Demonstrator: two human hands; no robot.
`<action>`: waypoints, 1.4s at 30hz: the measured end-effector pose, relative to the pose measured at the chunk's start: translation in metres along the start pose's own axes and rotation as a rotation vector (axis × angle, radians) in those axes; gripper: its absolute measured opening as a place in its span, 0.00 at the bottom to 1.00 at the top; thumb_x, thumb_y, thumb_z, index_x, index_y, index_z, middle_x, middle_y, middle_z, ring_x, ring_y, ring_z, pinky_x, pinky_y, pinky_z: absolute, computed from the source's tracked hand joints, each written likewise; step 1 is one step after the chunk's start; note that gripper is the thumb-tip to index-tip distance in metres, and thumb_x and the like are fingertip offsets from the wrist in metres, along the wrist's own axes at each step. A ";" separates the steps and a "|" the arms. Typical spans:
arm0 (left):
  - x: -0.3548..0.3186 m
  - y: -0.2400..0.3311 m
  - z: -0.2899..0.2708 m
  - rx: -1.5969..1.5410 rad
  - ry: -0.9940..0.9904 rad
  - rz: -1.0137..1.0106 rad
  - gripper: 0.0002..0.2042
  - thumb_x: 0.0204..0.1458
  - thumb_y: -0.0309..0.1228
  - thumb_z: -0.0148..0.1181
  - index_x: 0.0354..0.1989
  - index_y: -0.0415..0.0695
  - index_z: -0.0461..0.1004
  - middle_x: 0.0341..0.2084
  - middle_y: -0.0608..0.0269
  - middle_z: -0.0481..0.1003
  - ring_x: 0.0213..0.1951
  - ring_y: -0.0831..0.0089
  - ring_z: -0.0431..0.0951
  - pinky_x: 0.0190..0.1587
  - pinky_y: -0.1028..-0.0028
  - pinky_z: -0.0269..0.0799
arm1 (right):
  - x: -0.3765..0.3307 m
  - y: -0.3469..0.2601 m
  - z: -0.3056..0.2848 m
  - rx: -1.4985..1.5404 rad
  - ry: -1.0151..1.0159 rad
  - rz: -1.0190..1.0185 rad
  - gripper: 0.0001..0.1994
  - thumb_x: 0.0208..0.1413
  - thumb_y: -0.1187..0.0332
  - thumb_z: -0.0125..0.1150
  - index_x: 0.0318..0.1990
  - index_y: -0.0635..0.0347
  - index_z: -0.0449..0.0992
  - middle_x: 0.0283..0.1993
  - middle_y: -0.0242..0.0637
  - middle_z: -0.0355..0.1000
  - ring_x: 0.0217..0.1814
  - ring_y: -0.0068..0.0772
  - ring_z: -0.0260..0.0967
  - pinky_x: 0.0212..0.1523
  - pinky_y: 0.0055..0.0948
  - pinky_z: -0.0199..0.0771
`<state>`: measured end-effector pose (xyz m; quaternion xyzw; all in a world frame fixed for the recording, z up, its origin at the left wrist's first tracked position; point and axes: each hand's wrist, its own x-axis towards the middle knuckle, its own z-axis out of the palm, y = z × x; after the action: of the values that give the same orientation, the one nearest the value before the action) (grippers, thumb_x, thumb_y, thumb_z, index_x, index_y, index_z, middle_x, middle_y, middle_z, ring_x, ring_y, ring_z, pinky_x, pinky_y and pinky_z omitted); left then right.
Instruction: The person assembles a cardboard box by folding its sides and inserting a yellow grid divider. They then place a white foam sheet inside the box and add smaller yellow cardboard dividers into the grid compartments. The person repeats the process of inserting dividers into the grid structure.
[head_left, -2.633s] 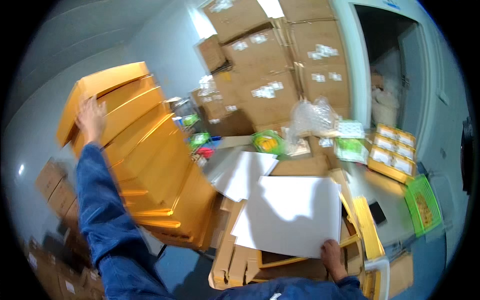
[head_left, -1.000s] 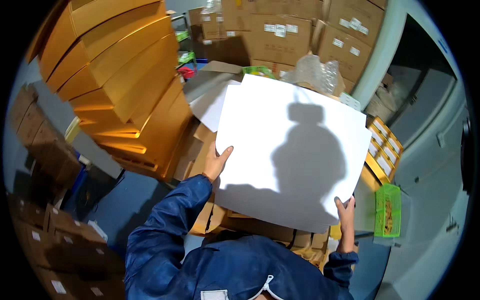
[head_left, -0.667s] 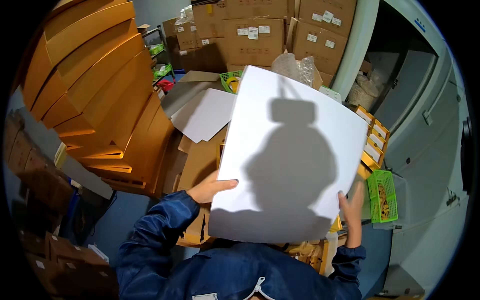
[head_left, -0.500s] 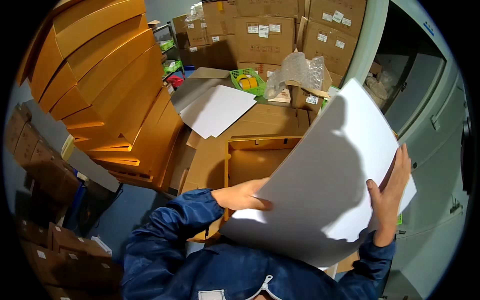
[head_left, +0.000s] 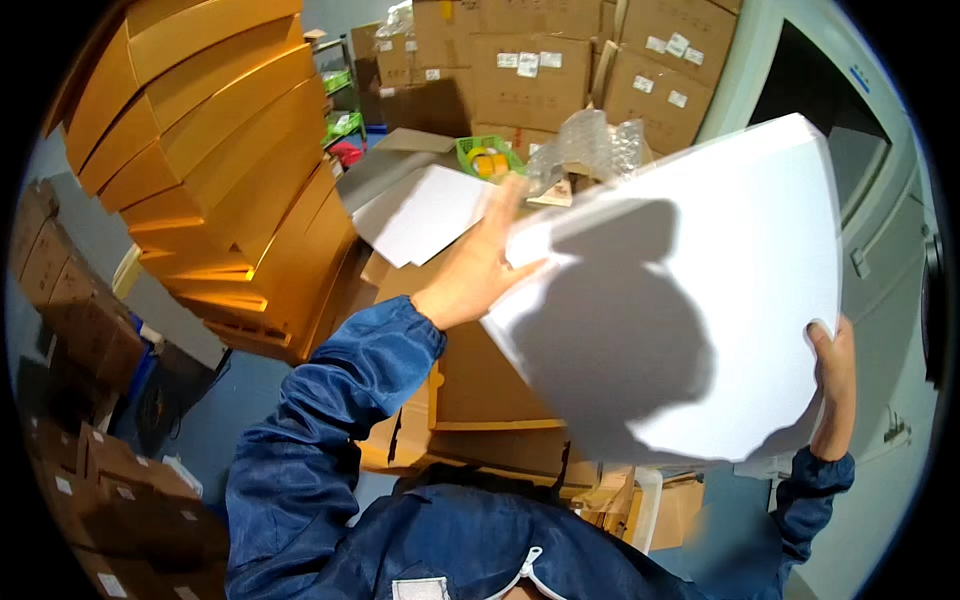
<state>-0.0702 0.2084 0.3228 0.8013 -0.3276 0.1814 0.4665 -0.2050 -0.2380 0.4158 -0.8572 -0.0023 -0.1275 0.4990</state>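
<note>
Large white sheets (head_left: 760, 260), seemingly a thin stack, are held up tilted in front of me, with a dark shadow across them. My right hand (head_left: 838, 375) grips their right edge, thumb on the face and fingers behind. At the left corner is my left hand (head_left: 475, 260), fingers stretched upward and slightly blurred, thumb apart and against the sheets' edge. Below the sheets, a shallow orange-yellow box (head_left: 490, 425) lies open on the work surface, its right part hidden.
A tall stack of orange boxes (head_left: 240, 150) rises at left. Beyond my left hand lie more white sheets (head_left: 420, 215) and a green basket (head_left: 463, 150) with yellow tape rolls. Bubble wrap (head_left: 585, 145) and stacked cardboard cartons (head_left: 530, 85) stand at the back; a pale cabinet (head_left: 880, 290) is at right.
The white sheets have swung from steeply slanted to a flatter, more level tilt, and rose away from my body. My left hand moved up and forward, its fingers spreading; my right hand shifted outward and slightly down.
</note>
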 end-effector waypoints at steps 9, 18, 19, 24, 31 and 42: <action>-0.004 0.000 0.072 -0.365 0.274 -0.212 0.37 0.53 0.41 0.60 0.63 0.36 0.45 0.55 0.43 0.59 0.58 0.58 0.60 0.60 0.63 0.55 | 0.001 0.077 0.025 0.670 0.481 -0.124 0.29 0.63 0.52 0.44 0.62 0.69 0.57 0.61 0.48 0.61 0.62 0.39 0.61 0.61 0.35 0.63; -0.014 0.031 0.051 -0.443 -0.362 -0.288 0.22 0.53 0.36 0.61 0.53 0.37 0.67 0.43 0.58 0.74 0.44 0.71 0.72 0.48 0.72 0.68 | 0.004 0.125 0.038 0.157 0.630 -0.137 0.33 0.59 0.52 0.51 0.62 0.70 0.55 0.65 0.48 0.55 0.66 0.42 0.52 0.65 0.37 0.51; -0.008 0.041 0.039 -0.361 -0.320 -0.197 0.21 0.54 0.37 0.59 0.52 0.37 0.67 0.39 0.56 0.76 0.41 0.71 0.74 0.46 0.72 0.69 | 0.010 0.120 0.036 -0.195 0.683 -0.222 0.34 0.58 0.53 0.53 0.63 0.72 0.54 0.67 0.49 0.52 0.69 0.43 0.47 0.67 0.38 0.46; 0.016 0.081 0.004 0.022 -0.602 0.069 0.23 0.53 0.35 0.60 0.55 0.38 0.65 0.39 0.53 0.75 0.40 0.67 0.74 0.45 0.71 0.69 | -0.005 0.033 0.009 -0.423 0.459 -0.514 0.34 0.49 0.58 0.67 0.58 0.71 0.60 0.56 0.47 0.62 0.59 0.36 0.58 0.59 0.35 0.57; 0.039 0.066 -0.026 0.510 0.197 0.491 0.36 0.47 0.39 0.66 0.61 0.36 0.56 0.56 0.47 0.61 0.57 0.58 0.63 0.59 0.65 0.59 | 0.007 0.062 -0.003 -0.031 0.444 -0.318 0.15 0.50 0.61 0.67 0.35 0.65 0.74 0.30 0.28 0.71 0.31 0.20 0.64 0.34 0.20 0.64; -0.034 -0.043 -0.005 -0.654 0.421 -0.235 0.35 0.53 0.47 0.58 0.61 0.36 0.55 0.53 0.54 0.64 0.55 0.68 0.63 0.59 0.68 0.56 | 0.060 0.081 0.105 0.642 0.421 -0.307 0.14 0.56 0.63 0.61 0.40 0.65 0.68 0.33 0.29 0.67 0.33 0.17 0.64 0.34 0.19 0.67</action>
<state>-0.0649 0.2401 0.2781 0.5880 -0.1718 0.1732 0.7712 -0.1132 -0.1968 0.3104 -0.6028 -0.0680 -0.3659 0.7058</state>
